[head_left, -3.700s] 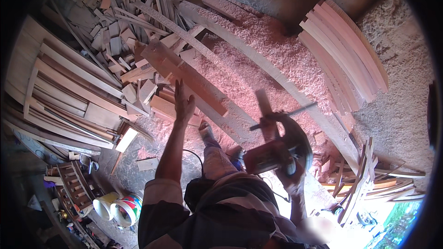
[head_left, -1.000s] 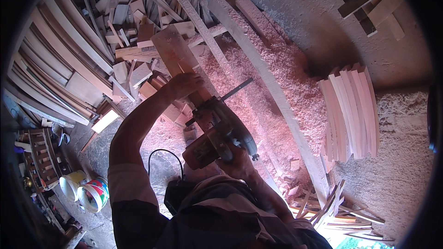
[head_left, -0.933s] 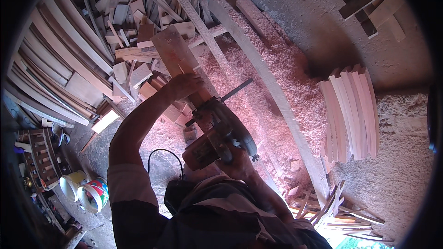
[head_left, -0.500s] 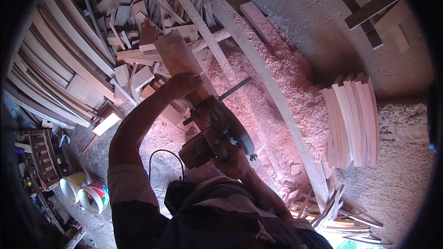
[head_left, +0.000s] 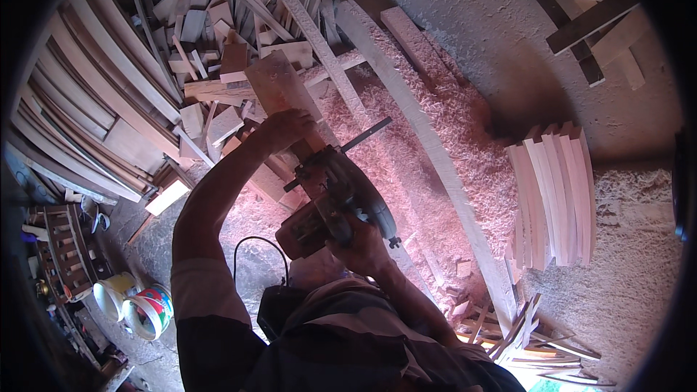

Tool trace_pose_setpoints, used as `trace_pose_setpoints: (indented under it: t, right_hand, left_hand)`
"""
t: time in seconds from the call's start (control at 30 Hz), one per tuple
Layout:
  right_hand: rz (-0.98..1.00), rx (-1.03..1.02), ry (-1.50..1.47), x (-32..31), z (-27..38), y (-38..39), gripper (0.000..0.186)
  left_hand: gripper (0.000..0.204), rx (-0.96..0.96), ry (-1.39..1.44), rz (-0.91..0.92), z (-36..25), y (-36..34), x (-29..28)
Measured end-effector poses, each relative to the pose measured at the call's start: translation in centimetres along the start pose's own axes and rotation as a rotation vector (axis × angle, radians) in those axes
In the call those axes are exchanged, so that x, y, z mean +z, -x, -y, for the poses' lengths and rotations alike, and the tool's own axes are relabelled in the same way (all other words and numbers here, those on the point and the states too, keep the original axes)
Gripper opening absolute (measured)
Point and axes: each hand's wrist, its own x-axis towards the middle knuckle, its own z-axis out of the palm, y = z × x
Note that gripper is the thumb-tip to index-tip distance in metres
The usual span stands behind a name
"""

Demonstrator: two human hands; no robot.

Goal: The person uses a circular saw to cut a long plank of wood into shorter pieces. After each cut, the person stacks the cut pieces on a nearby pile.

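My right hand (head_left: 361,248) is closed around the rear handle of a dark circular saw (head_left: 335,199), its motor housing to the left. A thin metal guide bar (head_left: 367,134) juts from the saw's front toward the upper right. Ahead of the saw lies a wooden board (head_left: 274,81), its far end reaching toward the offcut pile. Across that board my left hand (head_left: 292,129) is closed over it, just in front of the saw; its fingertips are dark and partly hidden. The blade is out of sight under the saw body.
Offcuts (head_left: 194,25) are heaped at the far left beside long curved planks (head_left: 109,87). Pink-lit shavings (head_left: 465,145) surround a long curved strip (head_left: 428,138). Curved pieces (head_left: 555,196) stand stacked at right. Buckets (head_left: 149,312) and a black cable (head_left: 261,238) are at near left.
The saw and my right hand have shifted slightly forward and left along the board, nearer my left hand. My left hand stays on the board.
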Motion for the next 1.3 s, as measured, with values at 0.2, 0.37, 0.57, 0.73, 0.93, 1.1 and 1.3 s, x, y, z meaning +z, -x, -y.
trace_pose_setpoints:
  t: [0.2,0.37,0.57,0.73,0.93,1.1,1.3]
  right_hand:
    - [0.011,0.020,0.013,0.2,0.8,-1.8,0.068]
    - [-0.010,-0.037,0.004,0.3,1.2,-2.7,0.064]
    - [0.020,-0.006,-0.014,0.4,1.8,-3.6,0.063]
    - [0.014,-0.050,0.007,0.7,2.2,-5.0,0.064]
    - [0.013,-0.066,0.030,1.5,2.9,-7.0,0.067]
    - [0.019,-0.075,-0.002,1.7,3.9,-8.5,0.068]
    - [0.009,-0.050,0.056,1.9,4.7,-9.9,0.068]
  left_hand:
    - [0.068,-0.498,0.029,-0.384,-3.6,3.9,1.1]
    - [0.056,-1.234,1.063,-0.732,-13.6,11.4,2.0]
    - [0.045,-1.387,1.865,-0.850,-25.9,12.3,-0.3]
    - [0.051,-1.095,1.936,-1.203,-25.0,9.9,-0.7]
    - [0.050,-1.074,2.072,-1.287,-22.7,10.0,-0.2]
    - [0.034,-1.102,2.138,-1.379,-21.0,9.8,-0.8]
    - [0.035,-1.081,2.090,-1.421,-19.7,9.5,-1.1]
